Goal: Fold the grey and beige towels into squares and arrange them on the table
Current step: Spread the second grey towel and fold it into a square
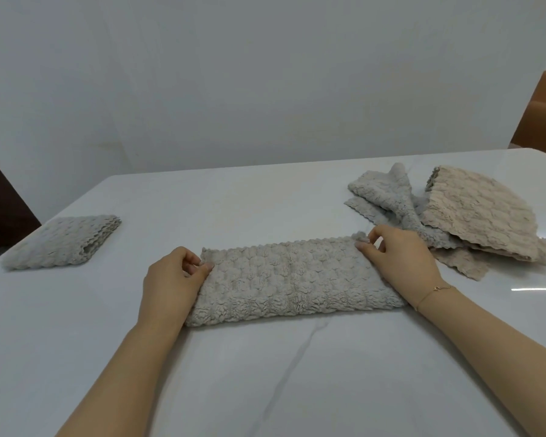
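2 hands [171, 279] [404, 260], 1 table [265, 373], approx 4 towels [290, 279] [63, 241] [388, 197] [479, 212], 1 bracelet [435, 289]

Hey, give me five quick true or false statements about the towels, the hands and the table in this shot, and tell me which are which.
1. Both hands pinch the far corners of the long folded towel. True: left hand, right hand.
2. A folded square towel lies at the table's left. True.
3. The unfolded pile lies at the left. False: it lies at the right.
4. The right wrist is bare. False: it wears a thin bracelet.
5. The table is dark wood. False: it is white with a grey vein.
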A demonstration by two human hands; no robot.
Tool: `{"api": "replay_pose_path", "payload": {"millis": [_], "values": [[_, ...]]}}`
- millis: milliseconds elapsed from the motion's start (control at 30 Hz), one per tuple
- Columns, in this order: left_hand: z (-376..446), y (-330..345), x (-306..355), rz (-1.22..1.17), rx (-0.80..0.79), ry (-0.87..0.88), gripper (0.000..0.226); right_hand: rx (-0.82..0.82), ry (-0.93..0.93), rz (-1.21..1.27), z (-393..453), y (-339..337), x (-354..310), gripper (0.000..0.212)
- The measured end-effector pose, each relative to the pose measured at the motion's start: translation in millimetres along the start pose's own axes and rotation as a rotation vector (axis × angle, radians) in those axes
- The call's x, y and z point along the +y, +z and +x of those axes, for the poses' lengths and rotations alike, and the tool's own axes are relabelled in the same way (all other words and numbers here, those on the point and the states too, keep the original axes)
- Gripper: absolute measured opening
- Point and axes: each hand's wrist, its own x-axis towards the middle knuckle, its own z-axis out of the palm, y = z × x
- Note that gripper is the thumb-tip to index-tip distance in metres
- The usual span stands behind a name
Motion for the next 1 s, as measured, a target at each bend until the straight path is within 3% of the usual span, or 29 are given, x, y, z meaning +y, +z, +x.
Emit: {"api": "replay_pose_path", "payload": {"millis": [100, 233, 400, 567, 867, 1000], "values": [[-1, -2, 1, 0.131, 0.026, 0.094, 0.019, 0.018, -0.023, -0.163, -4, -7, -1, 0.030], [-10, -1, 24, 0.194, 0.089, 0.228, 0.020, 0.151, -0.247, -0.131, -14, -18, -24, 0.027], [-25, 28, 69, 0.281, -0.148, 0.416, 0.031, -0.138, -0.390, -0.064, -20, 8, -69, 0.038], [-31, 52, 62, 0.492, -0.476, 0.357, 0.052, -0.379, -0.355, -0.212, -24, 35, -70, 0.055], [-33, 42, 42, 0.549, -0.447, 0.398, 0.052, -0.383, -0.295, -0.317, -33, 25, -45, 0.063], [-28, 30, 24, 0.546, -0.428, 0.383, 0.062, -0.395, -0.274, -0.321, -32, 14, -26, 0.081]]}}
